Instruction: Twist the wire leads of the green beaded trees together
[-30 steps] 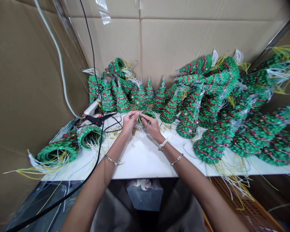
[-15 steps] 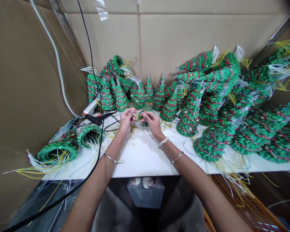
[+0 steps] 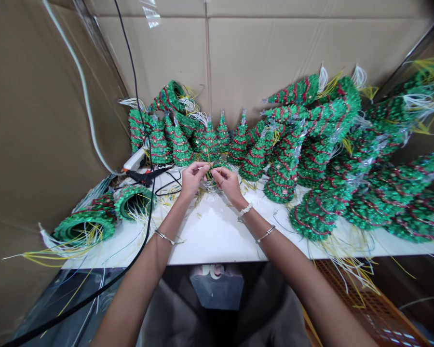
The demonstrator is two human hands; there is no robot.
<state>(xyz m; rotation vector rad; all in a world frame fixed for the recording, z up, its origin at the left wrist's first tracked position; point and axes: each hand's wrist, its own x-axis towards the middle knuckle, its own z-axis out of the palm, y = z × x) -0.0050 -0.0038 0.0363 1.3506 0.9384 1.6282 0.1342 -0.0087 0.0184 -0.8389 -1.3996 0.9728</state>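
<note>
Along the left part of the white bench [image 3: 217, 241], 2 tipped trees [image 3: 85, 226] of green tinsel with red bands lie with their hollow bases showing; yellow and white wires spill from them past the front edge. Behind them, near the back left corner, lies a black-handled tool [image 3: 144, 177], and a black cable [image 3: 132, 72] runs down the cardboard wall [image 3: 275, 53] and across the bench.

At the middle of the back edge, the left hand [image 3: 192, 179] is curled, its thumb and fingertips pinched on a wire bundle [image 3: 210, 182] of thin yellow and white strands; a silver bangle [image 3: 164, 237] circles that wrist. The right hand [image 3: 227, 185] faces it, also pinching the bundle between thumb and forefinger, just beside the left fingertips; a white beaded bracelet [image 3: 245, 209] and a silver bangle [image 3: 265, 234] sit on its wrist. The fingers partly hide where the bundle ends.

Just behind the hands stands a row of upright trees [image 3: 210, 144]; further right, a heap of tipped trees [image 3: 329, 207] fills the bench up to the wall, its wires hanging over the front edge above an orange crate [image 3: 350, 289].
</note>
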